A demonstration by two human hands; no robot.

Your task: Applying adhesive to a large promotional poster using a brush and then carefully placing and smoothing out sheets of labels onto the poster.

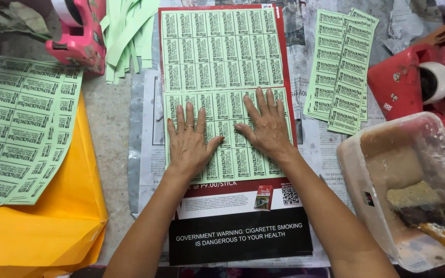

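At the frame's centre, the left hand (189,141) and right hand (264,126) lie flat, fingers spread wide, pressing a green label sheet (227,131) onto a red poster (233,193).

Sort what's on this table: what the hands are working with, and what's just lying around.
In use:
left hand and right hand, flat on the lower green label sheet
red poster board beneath it
upper green label sheet

Lying about:
pink tape dispenser
yellow envelope
plastic tub with brush
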